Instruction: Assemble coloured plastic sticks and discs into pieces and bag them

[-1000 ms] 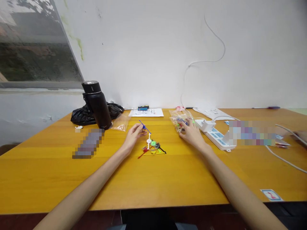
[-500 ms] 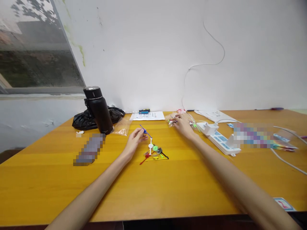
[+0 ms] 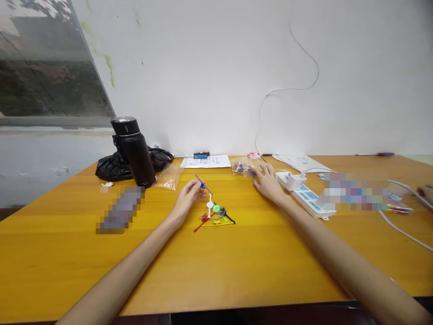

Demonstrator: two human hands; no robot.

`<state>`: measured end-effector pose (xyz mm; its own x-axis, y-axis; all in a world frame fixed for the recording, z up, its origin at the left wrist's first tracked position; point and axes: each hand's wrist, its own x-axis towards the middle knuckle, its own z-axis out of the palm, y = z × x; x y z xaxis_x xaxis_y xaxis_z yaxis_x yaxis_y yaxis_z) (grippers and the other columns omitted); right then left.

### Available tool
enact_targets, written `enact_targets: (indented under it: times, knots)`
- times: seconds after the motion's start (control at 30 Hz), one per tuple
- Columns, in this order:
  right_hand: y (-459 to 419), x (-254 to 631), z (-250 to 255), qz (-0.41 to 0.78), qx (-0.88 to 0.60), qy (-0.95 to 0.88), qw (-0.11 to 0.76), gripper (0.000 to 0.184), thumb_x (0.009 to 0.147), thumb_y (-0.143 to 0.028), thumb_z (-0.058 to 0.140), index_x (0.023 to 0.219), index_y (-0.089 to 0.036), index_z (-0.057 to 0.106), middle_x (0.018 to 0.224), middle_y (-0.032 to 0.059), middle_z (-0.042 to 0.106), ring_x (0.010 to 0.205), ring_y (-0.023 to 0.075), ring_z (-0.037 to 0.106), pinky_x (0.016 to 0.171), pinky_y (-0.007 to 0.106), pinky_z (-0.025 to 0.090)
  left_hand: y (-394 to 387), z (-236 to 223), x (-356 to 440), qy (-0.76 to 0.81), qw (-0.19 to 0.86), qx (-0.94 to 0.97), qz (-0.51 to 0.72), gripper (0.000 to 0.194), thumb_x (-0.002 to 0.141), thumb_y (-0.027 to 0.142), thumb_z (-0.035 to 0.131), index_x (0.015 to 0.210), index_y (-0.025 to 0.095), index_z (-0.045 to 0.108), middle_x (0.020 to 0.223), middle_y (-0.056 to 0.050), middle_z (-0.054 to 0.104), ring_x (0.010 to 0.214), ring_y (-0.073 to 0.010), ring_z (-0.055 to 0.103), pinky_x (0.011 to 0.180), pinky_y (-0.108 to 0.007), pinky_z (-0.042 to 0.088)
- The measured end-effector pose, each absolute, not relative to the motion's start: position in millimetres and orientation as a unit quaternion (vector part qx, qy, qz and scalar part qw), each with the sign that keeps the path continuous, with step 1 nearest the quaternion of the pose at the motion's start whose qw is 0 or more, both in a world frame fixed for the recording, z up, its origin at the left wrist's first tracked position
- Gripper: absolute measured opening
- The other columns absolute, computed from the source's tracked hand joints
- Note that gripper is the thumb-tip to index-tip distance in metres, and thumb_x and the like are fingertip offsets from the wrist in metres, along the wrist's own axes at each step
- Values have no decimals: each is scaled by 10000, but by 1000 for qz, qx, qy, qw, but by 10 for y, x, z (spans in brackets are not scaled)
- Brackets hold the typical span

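Pinching a blue piece (image 3: 206, 188), the left hand (image 3: 186, 200) is near the middle of the table (image 3: 216, 266) — the coloured parts (image 3: 216, 208) lie just beside it, toward the near edge. Toward the far edge, the right hand (image 3: 269, 185) reaches to the bag (image 3: 238, 168), fingers loosely curved — whether they grip anything, I cannot tell.

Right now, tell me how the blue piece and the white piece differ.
Color: the blue piece is deep blue, the white piece plain white.
Hold: the left hand pinches the blue piece; no hand grips the white piece.
Pose: in this view the blue piece slants down to the right, while the white piece runs nearly straight up and down.
Both are slim.
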<state>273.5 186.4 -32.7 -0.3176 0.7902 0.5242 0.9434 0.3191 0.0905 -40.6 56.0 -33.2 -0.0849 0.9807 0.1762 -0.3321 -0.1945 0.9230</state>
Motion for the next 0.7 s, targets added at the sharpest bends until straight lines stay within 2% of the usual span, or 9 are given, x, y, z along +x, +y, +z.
enact_targets:
  times: [0.13,0.27,0.33,0.43,0.5,0.57,0.63,0.7]
  knots:
    - [2051,2744,-429,-183,-554,-792,181,551,911,-194,443,1461,-200,478,1467,178,459,1374,356,369,1111,554,330,584,-361,-425,365,519,442,635,321,808,470,737,913,175,669,918,-22,624,842,-146,633,854,-314,551]
    - [2180,2738,-399,-159,-543,-801,193,558,880,-159,453,1436,-190,499,1469,178,467,1376,357,372,1107,579,336,596,-360,-446,367,518,441,634,336,808,478,735,940,174,675,937,-23,630,833,-146,646,860,-325,552]
    - [2131,2726,-334,-153,-527,-804,230,579,851,-132,466,1428,-178,498,1478,174,460,1396,352,350,1131,583,305,589,-349,-441,361,519,438,639,327,804,468,742,929,174,674,933,-17,626,824,-139,645,858,-318,551]
    - [1894,2597,-183,-112,-495,-787,350,541,859,-128,453,1396,-161,510,1445,177,489,1384,328,372,1152,553,286,560,-327,-413,347,526,446,635,306,813,450,741,930,177,666,932,-11,616,834,-134,647,862,-310,548]
    - [1649,2399,-84,-13,-469,-765,442,419,897,-205,473,1303,-170,569,1335,174,573,1292,315,472,1117,526,346,533,-312,-386,344,531,462,622,310,822,451,734,956,181,663,942,-14,625,848,-138,650,872,-313,544]
    - [1375,2137,-20,168,-414,-757,476,326,939,-293,481,1232,-207,594,1176,130,665,1117,270,599,1038,478,438,502,-300,-359,344,532,480,607,325,822,457,734,986,184,667,944,-18,639,840,-136,651,878,-314,539]
    - [1117,1871,0,329,-349,-756,446,336,962,-383,493,1248,-233,587,1039,83,702,1002,229,643,980,430,478,472,-289,-336,347,533,499,588,346,817,460,739,1015,184,675,949,-27,658,830,-136,653,882,-316,532]
    - [913,1666,-12,442,-281,-752,401,366,954,-438,533,1251,-234,596,994,66,701,937,205,655,933,392,499,443,-276,-318,352,539,516,566,367,806,461,751,1033,181,681,978,-46,684,842,-151,666,875,-318,529]
